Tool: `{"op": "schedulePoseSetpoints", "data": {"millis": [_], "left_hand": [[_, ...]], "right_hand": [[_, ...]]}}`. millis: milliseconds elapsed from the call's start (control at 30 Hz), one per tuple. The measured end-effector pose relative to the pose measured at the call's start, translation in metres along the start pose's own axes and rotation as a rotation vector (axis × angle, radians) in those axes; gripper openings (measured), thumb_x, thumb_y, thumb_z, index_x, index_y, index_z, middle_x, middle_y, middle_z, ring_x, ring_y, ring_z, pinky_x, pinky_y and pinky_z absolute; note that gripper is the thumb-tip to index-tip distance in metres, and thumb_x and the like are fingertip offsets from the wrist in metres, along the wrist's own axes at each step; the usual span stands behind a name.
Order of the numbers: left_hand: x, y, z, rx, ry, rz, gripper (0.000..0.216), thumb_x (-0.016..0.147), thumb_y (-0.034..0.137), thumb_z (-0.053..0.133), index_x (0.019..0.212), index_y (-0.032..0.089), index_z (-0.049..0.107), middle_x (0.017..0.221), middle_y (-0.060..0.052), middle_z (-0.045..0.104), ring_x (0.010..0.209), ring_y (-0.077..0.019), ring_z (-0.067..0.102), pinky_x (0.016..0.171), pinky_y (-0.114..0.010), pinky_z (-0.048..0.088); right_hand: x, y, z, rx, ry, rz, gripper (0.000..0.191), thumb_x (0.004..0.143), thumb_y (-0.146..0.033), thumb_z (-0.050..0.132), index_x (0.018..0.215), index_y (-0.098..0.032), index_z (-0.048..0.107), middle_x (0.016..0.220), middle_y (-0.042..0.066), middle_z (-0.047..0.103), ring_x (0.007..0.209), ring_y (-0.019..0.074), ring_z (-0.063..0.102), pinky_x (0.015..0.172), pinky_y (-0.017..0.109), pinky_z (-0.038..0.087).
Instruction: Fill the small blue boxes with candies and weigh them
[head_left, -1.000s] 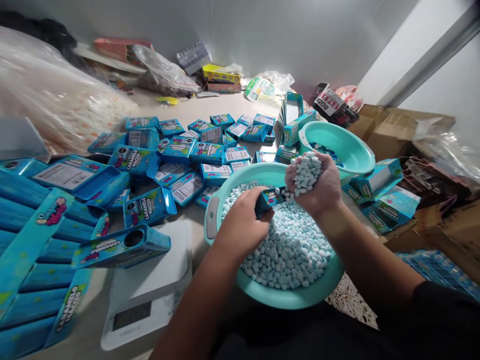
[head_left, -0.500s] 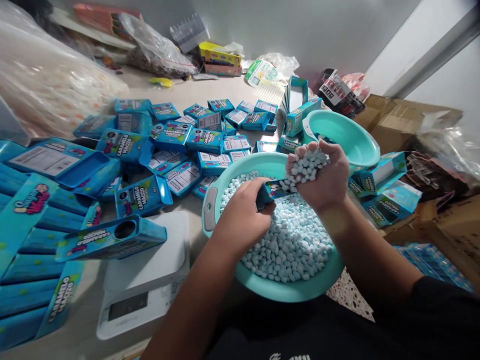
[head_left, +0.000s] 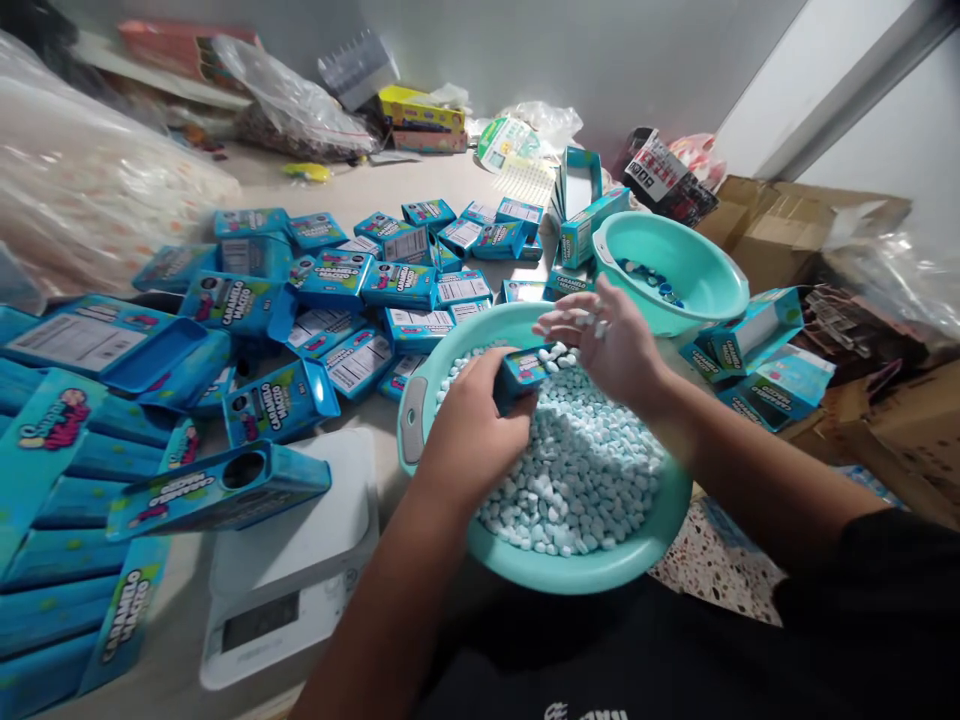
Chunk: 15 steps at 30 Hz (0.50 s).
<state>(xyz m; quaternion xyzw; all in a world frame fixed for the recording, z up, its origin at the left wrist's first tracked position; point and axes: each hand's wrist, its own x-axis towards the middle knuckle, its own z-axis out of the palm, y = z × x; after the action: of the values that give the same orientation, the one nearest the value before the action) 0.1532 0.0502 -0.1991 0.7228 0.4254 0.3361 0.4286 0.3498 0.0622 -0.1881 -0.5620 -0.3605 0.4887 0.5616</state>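
Observation:
My left hand (head_left: 472, 430) wraps round a small blue candy box (head_left: 523, 368), tilted over the large turquoise bowl (head_left: 577, 578). Pale blue-white candies (head_left: 574, 490) fill much of this bowl, and a few more lie at the mouth of the box. Just right of that mouth, my right hand (head_left: 619, 345) is tipped with its fingers stretched and apart; only a few candies show against them. The inside of the box is mostly hidden by my left hand.
A filled box (head_left: 225, 485) lies across the white kitchen scale (head_left: 341, 500) at left. Many blue boxes (head_left: 330, 280) cover the table behind. A second turquoise bowl (head_left: 720, 290) holds small dark blue pieces. Cardboard boxes (head_left: 787, 225) stand at right; a plastic bag (head_left: 97, 150) at far left.
My right hand has uncurled and tipped toward the box, and most of its handful of candies has gone from it. My left hand keeps its hold on the box.

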Motion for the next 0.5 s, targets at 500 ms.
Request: {"op": "schedulePoseSetpoints", "data": {"millis": [500], "left_hand": [[0.007, -0.001, 0.003, 0.055, 0.132, -0.031, 0.039, 0.088, 0.022, 0.068, 0.126, 0.021, 0.060, 0.124, -0.011, 0.066, 0.118, -0.0300, 0.063, 0.103, -0.046, 0.052]], "right_hand": [[-0.056, 0.030, 0.024, -0.342, -0.061, 0.451, 0.034, 0.089, -0.049, 0.057, 0.104, -0.025, 0.076, 0.120, 0.003, 0.076, 0.117, 0.0278, 0.065, 0.113, 0.045, 0.042]]}}
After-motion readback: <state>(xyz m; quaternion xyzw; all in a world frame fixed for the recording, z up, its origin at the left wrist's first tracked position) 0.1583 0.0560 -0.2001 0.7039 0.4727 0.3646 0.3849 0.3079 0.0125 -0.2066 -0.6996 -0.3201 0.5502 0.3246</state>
